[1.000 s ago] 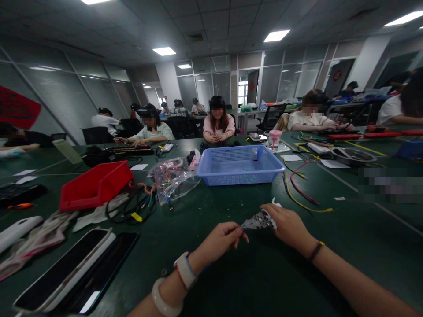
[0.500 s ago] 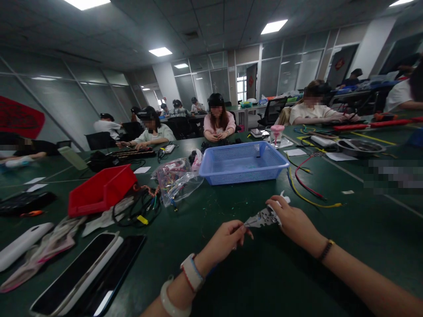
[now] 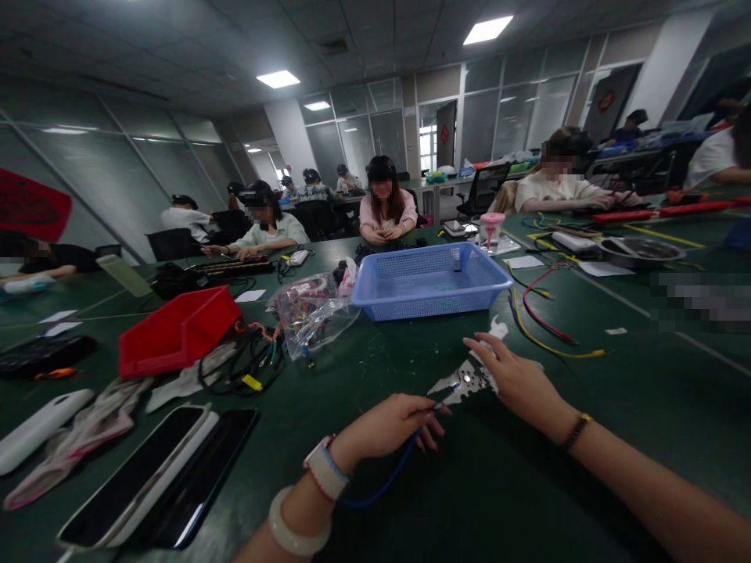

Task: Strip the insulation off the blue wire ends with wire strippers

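Note:
My right hand (image 3: 519, 383) is closed round the white-wrapped handles of a wire stripper (image 3: 467, 377). The tool's metal jaws point left and are spread apart. A blue wire (image 3: 390, 475) is pinched in my left hand (image 3: 393, 422), its end beside the tips of the jaws. From below the left fingers the wire curves down and left, partly hidden by the wrist. Whether the wire touches the jaws I cannot tell.
Beyond my hands stands a blue plastic basket (image 3: 431, 303). Left of it are a clear bag of wires (image 3: 310, 313), a red bin (image 3: 179, 332) and phones (image 3: 144, 477). Yellow and red wires (image 3: 551, 344) lie to the right. Several people sit farther back.
The stripper's jaws have parted, and the tool has tilted a little. My left hand has turned, and more of the blue wire shows below it. The camera view has shifted slightly.

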`<state>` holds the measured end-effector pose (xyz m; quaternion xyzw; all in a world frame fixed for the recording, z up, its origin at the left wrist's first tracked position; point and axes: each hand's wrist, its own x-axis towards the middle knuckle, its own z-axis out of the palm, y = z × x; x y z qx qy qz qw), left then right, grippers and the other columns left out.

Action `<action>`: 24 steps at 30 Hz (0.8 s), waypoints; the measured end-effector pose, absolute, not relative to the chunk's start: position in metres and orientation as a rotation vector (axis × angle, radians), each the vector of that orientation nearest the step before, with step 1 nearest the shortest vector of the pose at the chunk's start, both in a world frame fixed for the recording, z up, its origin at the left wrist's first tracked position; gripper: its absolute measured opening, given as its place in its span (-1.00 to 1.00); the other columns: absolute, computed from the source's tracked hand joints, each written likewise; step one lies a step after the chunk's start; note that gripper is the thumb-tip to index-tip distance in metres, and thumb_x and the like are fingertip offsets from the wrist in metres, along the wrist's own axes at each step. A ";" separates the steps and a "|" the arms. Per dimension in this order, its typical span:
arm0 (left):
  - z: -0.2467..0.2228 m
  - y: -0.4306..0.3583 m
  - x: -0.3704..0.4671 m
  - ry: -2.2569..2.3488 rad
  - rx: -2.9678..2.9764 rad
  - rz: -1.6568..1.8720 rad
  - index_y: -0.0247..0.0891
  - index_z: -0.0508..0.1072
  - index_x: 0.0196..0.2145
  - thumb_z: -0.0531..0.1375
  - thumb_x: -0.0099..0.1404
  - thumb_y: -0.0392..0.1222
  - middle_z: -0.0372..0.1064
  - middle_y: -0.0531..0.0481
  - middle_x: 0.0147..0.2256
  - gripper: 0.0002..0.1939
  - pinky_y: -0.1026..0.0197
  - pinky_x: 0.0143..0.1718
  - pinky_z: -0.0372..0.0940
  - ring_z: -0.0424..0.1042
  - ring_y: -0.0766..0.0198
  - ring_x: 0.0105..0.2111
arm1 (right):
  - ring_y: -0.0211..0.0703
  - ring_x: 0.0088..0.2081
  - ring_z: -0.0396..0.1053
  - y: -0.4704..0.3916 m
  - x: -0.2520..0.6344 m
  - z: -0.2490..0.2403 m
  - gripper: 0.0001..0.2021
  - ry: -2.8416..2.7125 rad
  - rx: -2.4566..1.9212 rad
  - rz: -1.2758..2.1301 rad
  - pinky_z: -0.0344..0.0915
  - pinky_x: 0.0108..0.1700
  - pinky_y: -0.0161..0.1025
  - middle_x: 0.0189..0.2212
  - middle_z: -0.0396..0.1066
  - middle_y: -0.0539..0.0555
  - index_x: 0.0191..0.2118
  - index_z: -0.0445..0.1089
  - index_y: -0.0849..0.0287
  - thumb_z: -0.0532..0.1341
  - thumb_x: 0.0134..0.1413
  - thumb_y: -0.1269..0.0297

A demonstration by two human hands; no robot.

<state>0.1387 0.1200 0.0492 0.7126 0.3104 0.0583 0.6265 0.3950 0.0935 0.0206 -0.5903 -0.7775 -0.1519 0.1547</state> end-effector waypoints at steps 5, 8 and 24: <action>0.046 0.125 0.139 0.662 1.465 0.142 -0.37 0.46 -0.15 0.10 0.35 -0.16 0.45 -0.11 -0.30 -0.74 0.15 -0.23 0.33 0.47 0.27 -0.35 | -0.03 -0.15 0.47 0.093 0.395 0.021 -0.30 -2.245 -1.676 -0.381 0.47 -0.34 -0.18 0.16 0.23 0.22 0.26 0.04 0.06 0.02 -0.04 0.61; 0.046 0.126 0.139 0.667 1.450 0.191 -0.37 0.47 -0.19 0.13 0.33 -0.10 0.44 -0.10 -0.30 -0.73 0.16 -0.23 0.32 0.47 0.25 -0.32 | -0.06 -0.17 0.48 0.093 0.397 0.021 -0.29 -2.249 -1.681 -0.276 0.47 -0.31 -0.17 0.17 0.21 0.20 0.28 0.01 0.05 0.04 -0.04 0.57; 0.064 0.122 0.136 0.722 1.382 0.354 -0.38 0.53 -0.20 0.27 0.19 -0.05 0.49 -0.10 -0.33 -0.67 0.18 -0.23 0.34 0.47 0.25 -0.34 | 0.07 0.01 0.37 0.084 0.384 0.034 -0.14 -2.116 -1.674 -0.277 0.44 -0.10 -0.06 0.27 0.03 0.25 0.33 -0.15 0.15 0.03 -0.20 0.61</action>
